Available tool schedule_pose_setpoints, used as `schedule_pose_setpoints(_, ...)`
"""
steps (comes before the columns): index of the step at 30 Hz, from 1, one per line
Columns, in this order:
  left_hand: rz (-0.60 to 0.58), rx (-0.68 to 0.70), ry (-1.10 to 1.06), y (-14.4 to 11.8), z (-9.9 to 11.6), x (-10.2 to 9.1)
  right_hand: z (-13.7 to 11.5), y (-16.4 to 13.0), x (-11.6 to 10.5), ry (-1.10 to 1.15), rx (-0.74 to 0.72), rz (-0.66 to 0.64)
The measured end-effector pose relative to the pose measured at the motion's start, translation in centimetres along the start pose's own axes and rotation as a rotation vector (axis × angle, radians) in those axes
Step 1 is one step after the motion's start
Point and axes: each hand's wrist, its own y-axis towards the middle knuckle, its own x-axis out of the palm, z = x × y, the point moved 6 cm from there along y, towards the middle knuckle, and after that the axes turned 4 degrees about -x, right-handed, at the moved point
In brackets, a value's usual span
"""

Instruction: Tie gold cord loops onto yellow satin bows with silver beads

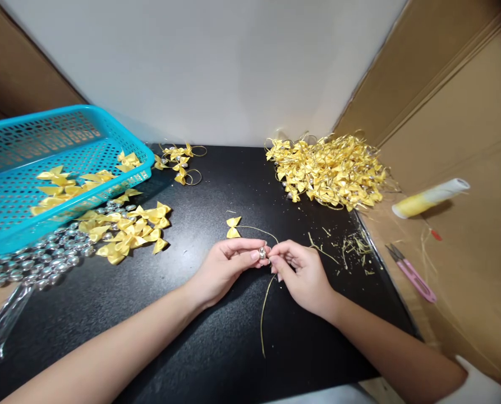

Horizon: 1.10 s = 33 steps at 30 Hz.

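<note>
My left hand (227,264) pinches a small silver bell (262,252) between thumb and fingers at the middle of the black table (216,336). My right hand (300,272) meets it fingertip to fingertip and pinches a thin gold cord (263,314) right at the bell. The cord trails down toward me and also arcs up to a small yellow bow (233,227) lying just beyond my left hand.
A teal basket (27,174) with several yellow bows sits at the left. Loose bows (128,227) and silver bells (44,261) lie below it. A heap of finished bows (330,171) is at back right. Pink snips (412,273) and a yellow spool (429,197) lie on cardboard at right.
</note>
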Motion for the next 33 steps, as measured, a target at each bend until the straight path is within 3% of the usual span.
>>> schedule_pose_setpoints(13, -0.01, 0.054, 0.05, 0.0, -0.1, 0.0, 0.5, -0.1, 0.3, 0.094, 0.072, 0.015)
schedule_pose_setpoints(24, -0.109, 0.173, 0.101, -0.2, 0.5, 0.5, 0.2, -0.4, 0.6, 0.028, 0.001, -0.083)
schedule_pose_setpoints(33, -0.049, 0.214, 0.134, -0.4, 0.8, 0.2, 0.3, -0.2, 0.9, 0.07, 0.034, -0.102)
